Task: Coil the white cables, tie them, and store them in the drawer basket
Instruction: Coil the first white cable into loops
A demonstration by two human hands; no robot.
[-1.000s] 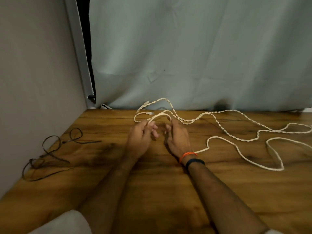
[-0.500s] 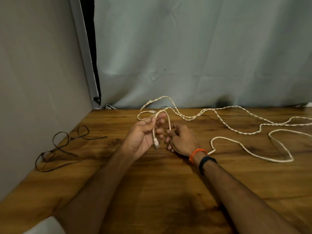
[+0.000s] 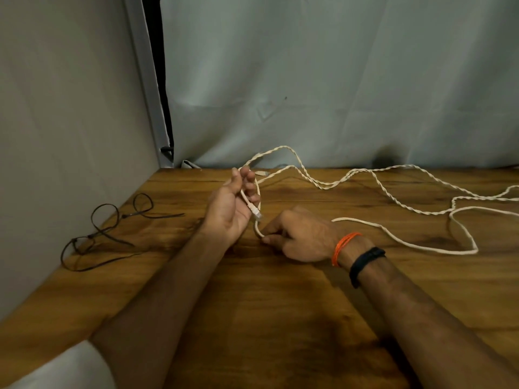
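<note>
Long white cables (image 3: pixel 387 192), partly twisted together, sprawl across the back and right of the wooden table (image 3: pixel 280 318). My left hand (image 3: pixel 231 209), palm up, holds one cable end, and its clear plug (image 3: pixel 256 212) hangs over the palm. From there the cable curves down in a small loop. My right hand (image 3: pixel 300 237) pinches that loop between thumb and fingertips near the tabletop. A single white strand (image 3: pixel 404 241) trails off to the right behind my right wrist. No drawer basket is in view.
Several dark thin ties (image 3: pixel 106 234) lie looped on the table at the left, close to a grey wall (image 3: pixel 61 136). A pale curtain (image 3: pixel 337 80) hangs behind the table's far edge.
My left hand turned palm up and lifted the cable end, so the plug now hangs over the palm. My right hand slid down and toward me, pinching the cable lower and drawing out a loop.
</note>
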